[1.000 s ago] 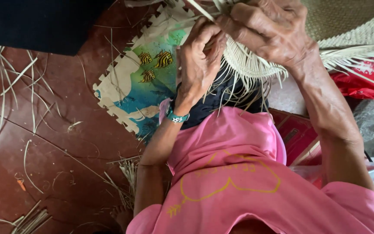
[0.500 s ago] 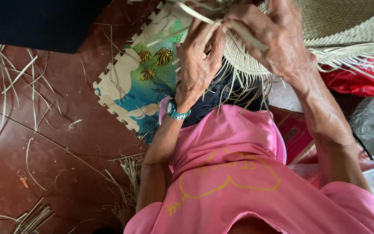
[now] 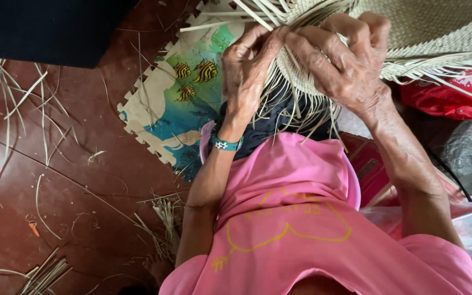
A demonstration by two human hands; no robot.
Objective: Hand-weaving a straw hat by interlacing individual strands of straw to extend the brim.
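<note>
At the top centre of the frame, the woven straw mat [image 3: 438, 33] has its loose strands [image 3: 279, 104] pinched by the left hand [image 3: 249, 71]; the right hand [image 3: 340, 60] curls closed on its edge. Brittle strands could snap if bent sharply.

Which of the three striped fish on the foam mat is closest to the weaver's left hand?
The upper-right fish; it lies nearest the left hand.

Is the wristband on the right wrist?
No, the teal wristband sits on the left wrist, below the left hand; the right hand has a bare wrist.
</note>
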